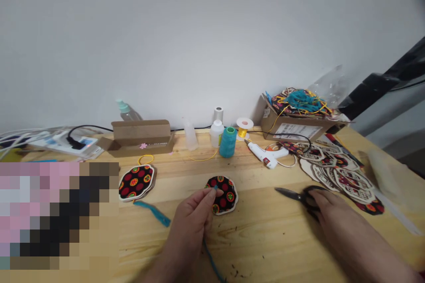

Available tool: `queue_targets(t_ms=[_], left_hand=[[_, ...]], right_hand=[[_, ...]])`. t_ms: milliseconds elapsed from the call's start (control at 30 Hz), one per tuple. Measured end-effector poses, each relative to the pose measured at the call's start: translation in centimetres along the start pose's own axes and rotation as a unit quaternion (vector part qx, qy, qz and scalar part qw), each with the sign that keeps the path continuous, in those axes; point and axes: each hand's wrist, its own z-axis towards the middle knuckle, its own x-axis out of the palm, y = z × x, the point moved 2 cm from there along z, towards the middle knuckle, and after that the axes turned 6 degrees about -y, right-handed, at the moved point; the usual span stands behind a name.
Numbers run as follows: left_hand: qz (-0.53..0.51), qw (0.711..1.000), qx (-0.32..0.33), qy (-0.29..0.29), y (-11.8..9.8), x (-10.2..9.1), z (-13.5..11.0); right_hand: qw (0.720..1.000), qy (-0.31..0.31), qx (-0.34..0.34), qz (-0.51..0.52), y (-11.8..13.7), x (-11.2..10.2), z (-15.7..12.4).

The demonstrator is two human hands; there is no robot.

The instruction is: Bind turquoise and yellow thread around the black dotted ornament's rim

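Observation:
My left hand (pixel 192 221) pinches a teal cord (pixel 212 265) at its tip, pressing it onto a small black fabric-covered piece with red and yellow circles (pixel 224 194) that lies on the wooden table (pixel 265 239). The cord trails back under my wrist toward me. My right hand (pixel 327 210) rests on the handles of black scissors (pixel 295 195), fingers curled over them; the closed blades point left along the table.
A stack of similar patterned pieces (pixel 137 182) and a loose teal cord piece (pixel 152 213) lie left. Behind stand a teal thread spool (pixel 228 142), white bottles (pixel 216 132), a glue gun (pixel 267 154), two cardboard boxes (pixel 141 137) (pixel 292 121). Cut-out wooden shapes (pixel 335 170) lie right.

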Motion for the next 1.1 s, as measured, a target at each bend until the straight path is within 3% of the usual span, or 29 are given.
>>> queue_targets(t_ms=[133,233,333,400,467,567,700,867,1100], left_hand=[[-0.005,1.000,-0.002,-0.002,0.0,0.0,0.0],[-0.005,1.000,0.000,-0.002,-0.1,0.0,0.1],[-0.005,1.000,-0.001,-0.001,-0.2,0.1,0.0],[-0.006,1.000,-0.006,-0.002,-0.2,0.1,-0.1],[-0.011,1.000,-0.016,0.000,-0.3,0.2,-0.2],[-0.015,1.000,-0.021,0.002,-0.4,0.2,-0.1],[-0.033,0.999,-0.023,0.009,-0.5,0.3,0.0],[-0.039,0.999,-0.012,0.000,-0.7,0.3,0.0],[-0.038,0.999,-0.006,0.003,-0.4,0.2,0.0]], right_hand=[[1.000,0.012,0.019,0.018,-0.8,0.8,-0.6],[0.997,0.040,0.048,0.050,-0.8,-0.5,-0.3],[0.983,0.067,0.063,0.161,0.1,-2.3,0.1],[0.954,0.077,0.062,0.284,1.6,-3.3,0.5],[0.906,0.087,0.061,0.409,3.7,-4.2,1.3],[0.860,0.125,0.046,0.493,6.9,-5.3,3.1],[0.867,0.192,-0.031,0.460,9.3,-6.0,5.9],[0.872,0.301,-0.130,0.362,9.6,-5.4,7.5],[0.850,0.338,-0.101,0.392,10.1,-4.0,7.1]])
